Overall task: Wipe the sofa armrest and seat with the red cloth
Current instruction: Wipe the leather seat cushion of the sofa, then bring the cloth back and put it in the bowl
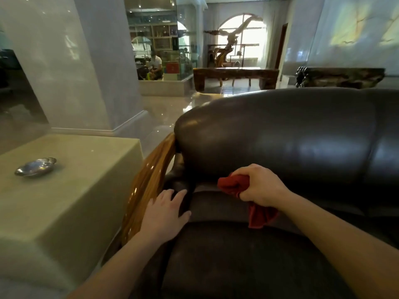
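I see my right hand (pixel 262 186) fisted around the red cloth (pixel 234 184) at the seat (pixel 237 255) back crease, left hand (pixel 165 212) flat, fingers spread, on the armrest (pixel 149 180).

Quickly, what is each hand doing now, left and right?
Left hand: open, flat on the sofa armrest, holding nothing.
Right hand: closed on the red cloth.

Two bare forearms enter from the near edge, one at left, one at right. No sleeve covers either as far as the frame shows. The left hand (pixel 164 212) and right hand (pixel 262 186) wear no gloves.
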